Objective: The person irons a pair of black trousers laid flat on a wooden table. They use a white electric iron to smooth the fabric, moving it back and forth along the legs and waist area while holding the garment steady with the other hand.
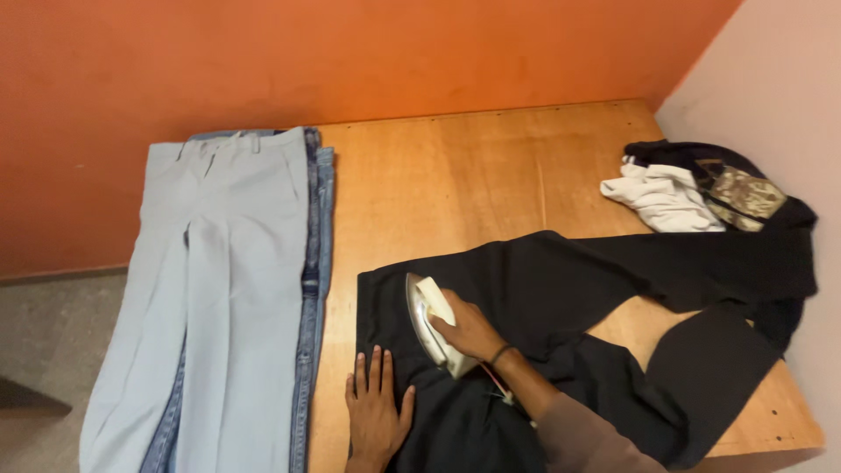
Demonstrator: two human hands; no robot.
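Head view, right hand (pixel 470 330) gripping iron (pixel 431 322), left fingers (pixel 377 368) beside it

I see no packages, labels, signs or screens here.

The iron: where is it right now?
In the head view the iron sits low and centre on the black trousers, gripped by the right hand, with the left hand flat just beside it.
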